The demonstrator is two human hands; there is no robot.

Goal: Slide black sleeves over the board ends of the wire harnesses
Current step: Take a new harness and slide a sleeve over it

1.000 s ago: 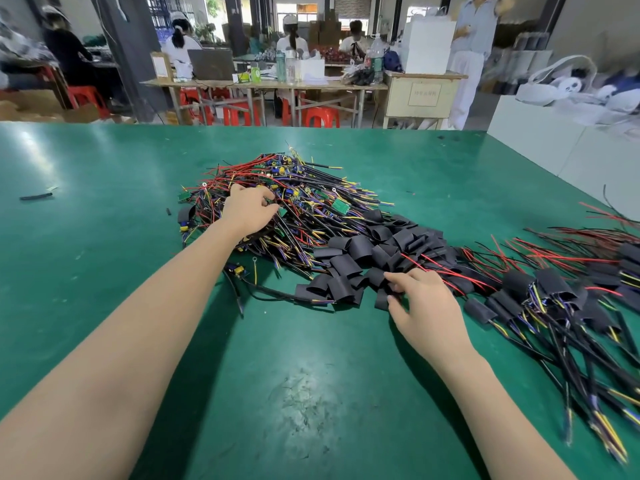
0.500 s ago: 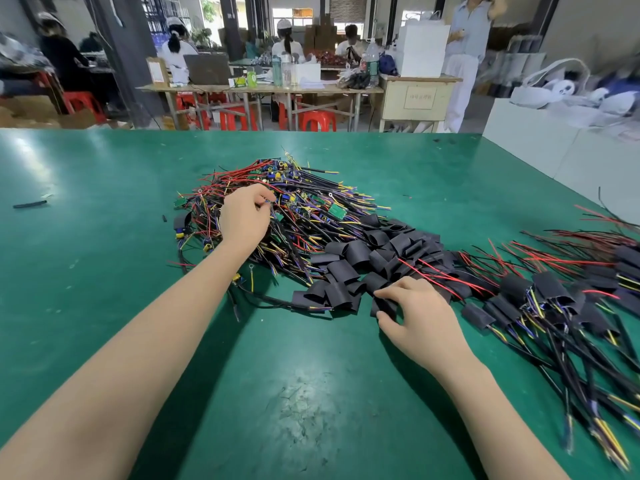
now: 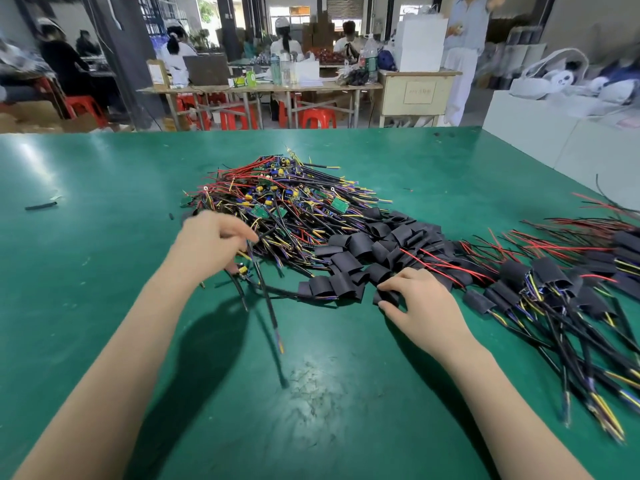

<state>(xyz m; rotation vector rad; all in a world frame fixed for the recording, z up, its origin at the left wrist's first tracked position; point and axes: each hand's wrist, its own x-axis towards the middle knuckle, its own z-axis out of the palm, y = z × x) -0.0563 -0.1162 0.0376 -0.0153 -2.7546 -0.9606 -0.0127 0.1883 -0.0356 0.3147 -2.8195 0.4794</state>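
A harness (image 3: 258, 289) is pinched by the left hand (image 3: 211, 240) at the near edge of the wire pile (image 3: 277, 209). A sleeve (image 3: 386, 296) is pinched by the right hand (image 3: 419, 303) on the bench (image 3: 104, 271). Bare bench is seen near-centre.

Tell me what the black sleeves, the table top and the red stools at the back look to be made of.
Black sleeves: thin matte plastic or rubber tubing, likely heat-shrink; they lie flattened and creased. Table top: green mat, probably rubber or vinyl, with a soft sheen and a scuffed pale patch near the front. Red stools: moulded plastic by their uniform glossy colour, though they are too far off to be sure.
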